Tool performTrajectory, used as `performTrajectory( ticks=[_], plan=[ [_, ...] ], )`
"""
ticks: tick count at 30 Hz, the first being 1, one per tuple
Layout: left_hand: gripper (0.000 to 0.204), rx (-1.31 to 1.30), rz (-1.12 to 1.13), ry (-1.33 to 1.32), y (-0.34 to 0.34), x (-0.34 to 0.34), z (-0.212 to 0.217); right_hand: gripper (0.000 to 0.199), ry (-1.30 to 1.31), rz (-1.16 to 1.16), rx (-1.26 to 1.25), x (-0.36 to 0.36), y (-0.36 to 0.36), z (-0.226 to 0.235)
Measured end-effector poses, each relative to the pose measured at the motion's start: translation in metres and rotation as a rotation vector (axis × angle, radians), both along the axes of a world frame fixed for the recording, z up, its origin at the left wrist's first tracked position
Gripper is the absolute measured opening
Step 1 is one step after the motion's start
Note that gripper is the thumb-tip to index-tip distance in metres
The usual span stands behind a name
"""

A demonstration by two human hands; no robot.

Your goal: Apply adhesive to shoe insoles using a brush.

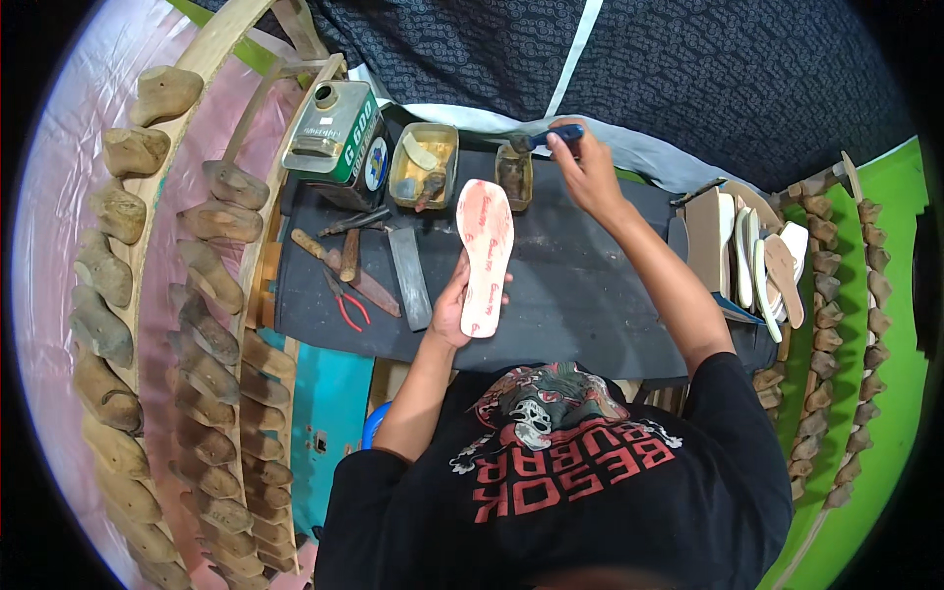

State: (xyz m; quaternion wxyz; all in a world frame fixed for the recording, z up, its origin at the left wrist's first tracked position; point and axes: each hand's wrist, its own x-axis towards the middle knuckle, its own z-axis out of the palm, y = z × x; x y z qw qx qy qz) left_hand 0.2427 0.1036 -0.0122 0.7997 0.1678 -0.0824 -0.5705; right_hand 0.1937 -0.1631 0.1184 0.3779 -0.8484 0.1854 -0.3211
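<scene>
R hand [582, 169], upper centre, closed on a blue-handled brush [544, 139], bristle end over a small glue tin [514, 177]. L hand [454, 303], mid frame, grips the heel of an insole [484, 254], held up over the dark bench top [590, 285].

Risk, as I judge it: loaded brush may drip on the bench betw. tin & insole; heel-only grip could let it tilt under the stroke.

Insole: pale pink, red print, flat, long, toe pointing up-frame. Wider tin [424, 163] & green can [341, 133] upper left; pliers [346, 301] left of it.

Pale pink insole [485, 256] showing red print, lying over the black mat [570, 295]. Red-handled pliers [346, 303] left of insole; blue-handled brush [547, 136] above it showing.
</scene>
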Motion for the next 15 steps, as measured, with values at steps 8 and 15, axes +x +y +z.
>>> performTrajectory(
  ticks=[8,15],
  plan=[
    [0.052,-0.031,-0.032,-0.036,-0.037,0.005,0.025,0.018,-0.026,0.266,-0.192,-0.067,0.061,0.056],
    [0.058,0.057,0.029,0.156,-0.059,-0.001,0.051,0.031,-0.047,0.516,-0.445,-0.084,0.080,0.038]
  ],
)
